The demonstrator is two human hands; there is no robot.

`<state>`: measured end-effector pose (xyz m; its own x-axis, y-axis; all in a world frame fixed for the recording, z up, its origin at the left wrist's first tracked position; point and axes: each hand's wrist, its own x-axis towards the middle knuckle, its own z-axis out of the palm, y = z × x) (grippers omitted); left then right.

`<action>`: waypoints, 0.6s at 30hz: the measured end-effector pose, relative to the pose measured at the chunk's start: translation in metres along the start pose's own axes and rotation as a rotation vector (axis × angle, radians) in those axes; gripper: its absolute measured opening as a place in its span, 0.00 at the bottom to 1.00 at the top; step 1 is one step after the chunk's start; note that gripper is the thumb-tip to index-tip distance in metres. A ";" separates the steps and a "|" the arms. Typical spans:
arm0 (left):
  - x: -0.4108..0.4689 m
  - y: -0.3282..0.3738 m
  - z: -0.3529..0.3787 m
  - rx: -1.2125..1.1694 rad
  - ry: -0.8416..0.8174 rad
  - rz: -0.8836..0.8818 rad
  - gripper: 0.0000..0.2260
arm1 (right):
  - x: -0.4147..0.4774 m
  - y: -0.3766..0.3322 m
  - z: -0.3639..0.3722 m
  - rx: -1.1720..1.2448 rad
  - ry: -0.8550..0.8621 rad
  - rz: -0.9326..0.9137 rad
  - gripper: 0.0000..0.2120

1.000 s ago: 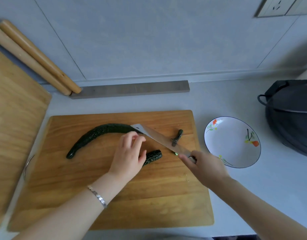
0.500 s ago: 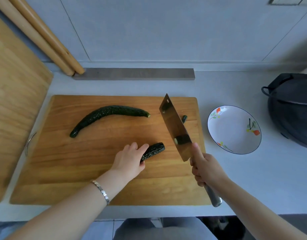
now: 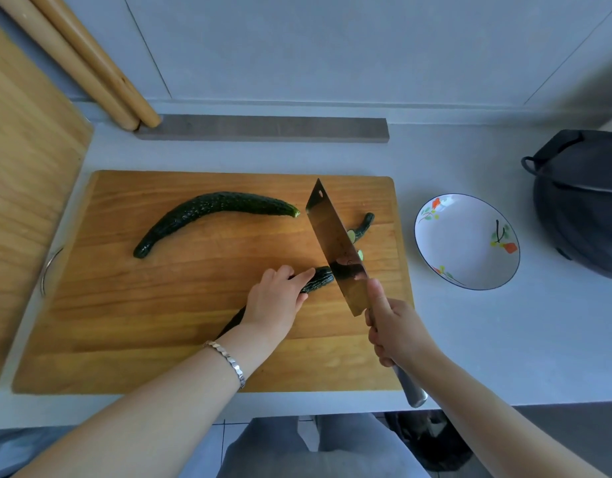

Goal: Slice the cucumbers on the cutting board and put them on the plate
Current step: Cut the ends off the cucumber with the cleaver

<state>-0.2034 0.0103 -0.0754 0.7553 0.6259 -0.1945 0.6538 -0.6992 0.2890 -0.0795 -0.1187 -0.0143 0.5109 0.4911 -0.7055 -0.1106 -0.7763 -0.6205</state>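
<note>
My left hand (image 3: pixel 273 301) lies over the lower cucumber (image 3: pixel 316 282) at the middle of the cutting board (image 3: pixel 159 322). My fingers are curled onto it and hold it down, with the forefinger stretched toward its right end. My right hand (image 3: pixel 392 326), just right of centre, has its fingers clamped round the handle of the cleaver (image 3: pixel 335 243). The blade stands against the cucumber's right end, its tip toward the top of the frame. Just right of the blade lie a stem end (image 3: pixel 363 227) and a small pale slice (image 3: pixel 360 255). The upper cucumber (image 3: pixel 208 215) lies curved across the board's upper left, well apart from my hands. The plate (image 3: pixel 466 241) sits on the bench (image 3: pixel 470 339) just right of the board, with nothing on it. A dark pot (image 3: pixel 587 201) stands at the right edge, and two wooden rolling pins (image 3: pixel 90 63) lean at the upper left.
</note>
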 end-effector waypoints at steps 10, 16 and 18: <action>0.000 0.001 -0.002 0.023 -0.011 0.043 0.20 | 0.001 0.000 0.004 -0.063 0.023 0.012 0.29; -0.001 0.001 0.000 0.043 -0.010 0.048 0.20 | 0.004 -0.004 0.009 -0.107 0.049 -0.027 0.29; 0.000 0.001 0.000 0.042 -0.008 0.043 0.20 | 0.006 -0.004 0.013 -0.121 0.062 -0.041 0.29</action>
<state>-0.2027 0.0099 -0.0754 0.7829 0.5924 -0.1903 0.6221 -0.7393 0.2578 -0.0870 -0.1073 -0.0203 0.5648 0.5010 -0.6558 0.0132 -0.8001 -0.5998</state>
